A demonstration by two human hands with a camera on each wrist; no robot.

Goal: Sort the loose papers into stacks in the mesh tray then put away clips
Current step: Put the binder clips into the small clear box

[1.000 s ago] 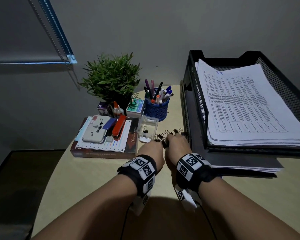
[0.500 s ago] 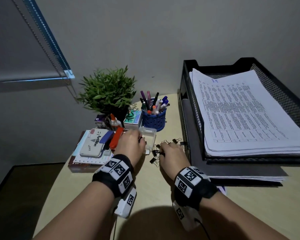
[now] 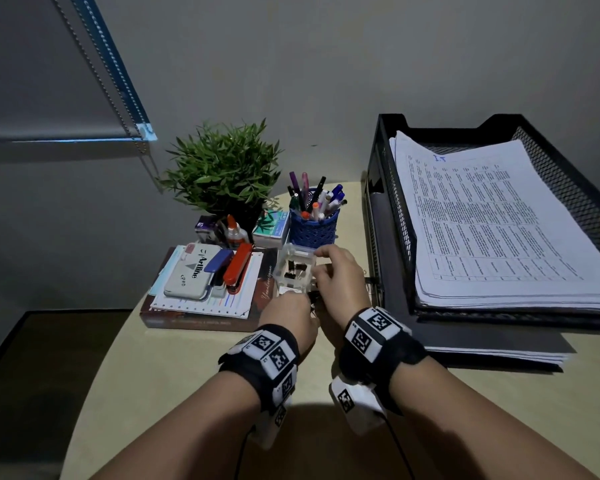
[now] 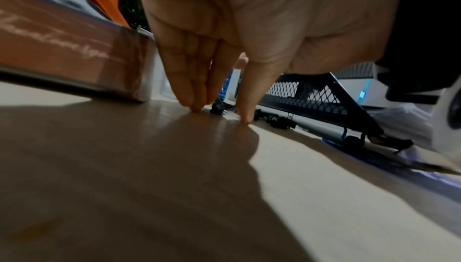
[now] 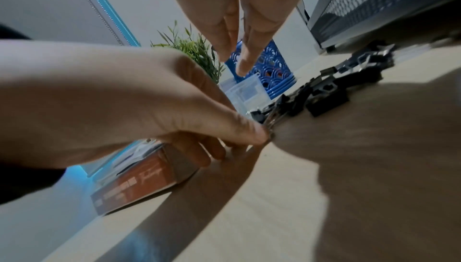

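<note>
Several black binder clips (image 5: pixel 324 93) lie loose on the beige table between a clear plastic box (image 3: pixel 295 268) and the black mesh tray (image 3: pixel 392 237), which holds a stack of printed papers (image 3: pixel 499 220). My left hand (image 4: pixel 219 112) points down at the table in front of the box; in the right wrist view its thumb and fingers pinch the wire handle of one binder clip (image 5: pixel 270 123). My right hand (image 3: pixel 321 263) reaches over the box, fingers straight in the right wrist view, with nothing seen in them. Clips lie inside the box.
A blue pen cup (image 3: pixel 314 226) and a green plant (image 3: pixel 222 171) stand behind the box. Left of it a book stack (image 3: pixel 201 317) carries a stamp pad and staplers. More papers (image 3: pixel 482 351) lie under the tray. The table's edge curves at the left.
My left hand left the box and came down to the clips on the table. My right hand rose from the clips and moved over the box.
</note>
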